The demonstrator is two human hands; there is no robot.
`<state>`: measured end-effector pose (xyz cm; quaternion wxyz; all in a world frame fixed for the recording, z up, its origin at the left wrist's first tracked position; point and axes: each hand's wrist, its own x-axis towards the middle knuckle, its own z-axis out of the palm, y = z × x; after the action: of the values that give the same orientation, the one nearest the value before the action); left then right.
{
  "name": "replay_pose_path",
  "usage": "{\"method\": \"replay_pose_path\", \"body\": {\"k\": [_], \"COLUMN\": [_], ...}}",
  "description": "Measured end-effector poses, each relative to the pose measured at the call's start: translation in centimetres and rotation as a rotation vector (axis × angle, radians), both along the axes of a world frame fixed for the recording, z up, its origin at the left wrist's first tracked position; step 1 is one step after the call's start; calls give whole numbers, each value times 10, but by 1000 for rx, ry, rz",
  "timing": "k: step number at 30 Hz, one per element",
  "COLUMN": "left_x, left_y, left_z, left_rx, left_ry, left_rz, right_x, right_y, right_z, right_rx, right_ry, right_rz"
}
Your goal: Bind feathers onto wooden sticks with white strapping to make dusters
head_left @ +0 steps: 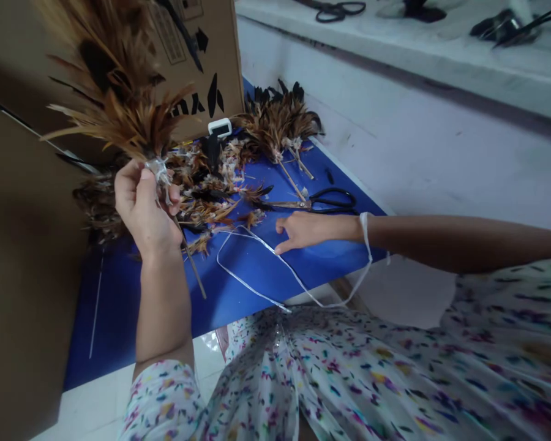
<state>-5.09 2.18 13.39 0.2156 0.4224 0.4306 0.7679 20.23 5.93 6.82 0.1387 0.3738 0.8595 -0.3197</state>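
A: Far left?
B: Cardboard box (18,245) is standing left of the left fingers. A thin white strip (96,306) is lying on the blue tabletop (119,331), nearer the wearer than those fingers.

A: Left hand (149,214)?
B: Holding up a brown feather bundle (119,92). Thumb and fingers are closing on its white binding (158,168), pinching it; plumes are fanning out above the fingertips. A thin stick (195,269) is slanting down below the hand (can't tell if it's joined to the bundle).

A: Between hands?
B: Loose feathers (211,177) are spreading over the tabletop, right of the left fingers. A small white device (219,127) with a dark screen is sitting beyond them, in front of the printed box (211,67). White cord (252,285) is looping in the gap and running toward the wearer, passing right by the right thumb.

A: Right hand (300,231)?
B: Hovering or resting low over the tabletop, can't tell which. Fingers are curling in, thumb is pointing out apart from them. Can't tell if the thumb is touching cord. Cord is also circling the wrist.

A: Past that?
B: Black-handled scissors (333,200) are lying just beyond the right fingers, blades pointing left. Feather bundles on sticks (280,122) are lying farther beyond. More scissors (337,10) are resting on the pale ledge (417,49), well apart from the fingers.
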Motion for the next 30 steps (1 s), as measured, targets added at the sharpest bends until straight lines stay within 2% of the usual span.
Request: {"method": "replay_pose_path", "body": {"k": [2,5,12,18,23,26,30], "left_x": [-1,-2,-5,-9,-10,-8,-5], "left_y": [-1,-3,-4,-2,0,0,-3], "left_z": [-1,-1,-1,-3,-2,-1,0], "left_rx": [16,35,96,128,145,185,199], "left_ry": [21,62,130,149,158,166,191], "left_rz": [9,22,99,154,179,188,215], "right_x": [-10,-21,-25,-20,-21,-20,-14], "right_y": [-5,-12,-12,-18,-23,-15,22], "right_z": [-4,-9,-7,-2,-1,9,42], "right_rx": [170,146,185,301,256,299,548], "right_ry": [-32,-21,-117,-144,-192,-205,-215], "right_rz": [102,202,249,282,281,271,59]}}
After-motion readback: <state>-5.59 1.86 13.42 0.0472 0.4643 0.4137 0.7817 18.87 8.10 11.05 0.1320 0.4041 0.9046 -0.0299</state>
